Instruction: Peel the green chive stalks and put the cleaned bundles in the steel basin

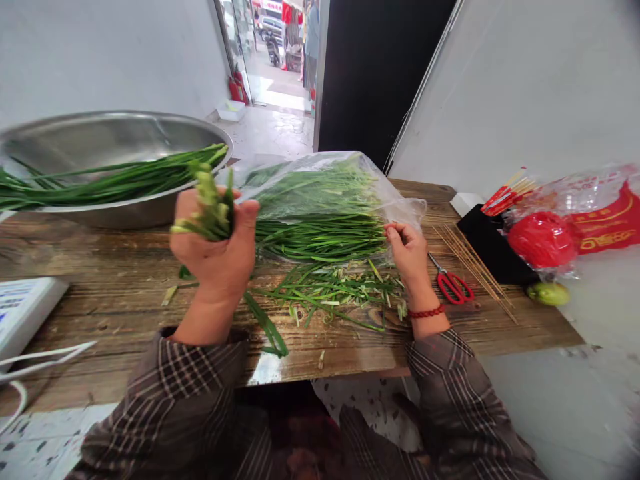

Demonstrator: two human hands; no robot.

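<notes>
My left hand (215, 247) is closed around a bunch of garlic chives (210, 203), pale cut ends up, held above the table beside the steel basin. My right hand (407, 250) pinches at the pale ends of the chive pile (320, 237), at the edge of a clear plastic bag (350, 180). Whether a stalk is between those fingertips is too small to make out. The pile lies partly under the bag. Loose trimmings and leaves (330, 293) are scattered on the wood in front of it.
A large steel basin (135, 123) with chives (125, 180) stands at left. Right of my right hand are red-handled scissors (454, 287), thin sticks (475, 270), a black box (493, 247) and a red wrapped bundle (543, 239). A white device (30, 310) with cables lies at the left edge.
</notes>
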